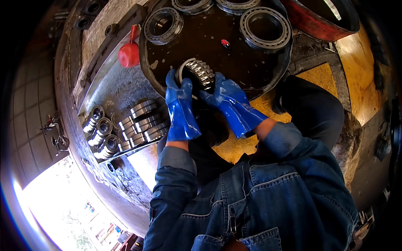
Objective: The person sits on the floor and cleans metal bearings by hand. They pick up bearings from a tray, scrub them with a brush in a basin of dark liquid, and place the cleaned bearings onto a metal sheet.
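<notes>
Between my two hands is a shiny metal roller bearing, tilted, with its rows of rollers facing up and away from me. My left hand, in a blue rubber glove, grips its left side near the bottom. On the other side my right hand, gloved the same way, has its fingers against the lower right edge. Both hands are over the near rim of a round dark basin that holds dark liquid. The bearing's underside and some fingertips are hidden.
Several large bearings sit along the basin's far side, and a small red object lies in the middle. Left are a red scoop-like vessel and a metal tray with stacked bearing rings and roller assemblies. A red drum stands far right.
</notes>
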### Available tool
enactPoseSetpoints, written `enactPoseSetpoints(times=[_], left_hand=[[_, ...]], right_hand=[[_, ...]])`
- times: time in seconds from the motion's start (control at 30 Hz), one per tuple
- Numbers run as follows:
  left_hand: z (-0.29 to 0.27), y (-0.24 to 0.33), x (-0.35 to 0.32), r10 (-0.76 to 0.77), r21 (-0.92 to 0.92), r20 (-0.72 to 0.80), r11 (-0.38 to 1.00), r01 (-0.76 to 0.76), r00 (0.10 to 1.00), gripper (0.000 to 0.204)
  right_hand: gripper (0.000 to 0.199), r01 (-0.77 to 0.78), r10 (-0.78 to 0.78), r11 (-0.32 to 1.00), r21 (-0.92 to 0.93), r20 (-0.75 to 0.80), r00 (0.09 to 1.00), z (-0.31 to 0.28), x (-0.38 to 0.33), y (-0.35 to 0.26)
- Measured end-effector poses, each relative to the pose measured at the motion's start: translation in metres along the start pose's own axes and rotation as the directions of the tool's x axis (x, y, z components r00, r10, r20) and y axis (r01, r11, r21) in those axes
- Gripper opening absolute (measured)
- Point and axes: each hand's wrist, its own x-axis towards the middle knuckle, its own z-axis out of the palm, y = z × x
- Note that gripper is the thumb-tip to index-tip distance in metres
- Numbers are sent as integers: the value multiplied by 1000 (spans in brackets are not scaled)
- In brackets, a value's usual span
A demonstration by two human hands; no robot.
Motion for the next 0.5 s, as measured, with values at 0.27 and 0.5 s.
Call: enactPoseSetpoints(times=[0.27,0.5], left_hand=[[3,-5,8,-85,94,1,992,85,996,65],[4,7,6,-118,131,11,985,115,993,63]], right_hand=[[69,412,-396,867,-280,115,911,-22,94,-38],[25,571,-576,788,-231,49,816,17,144,-27]])
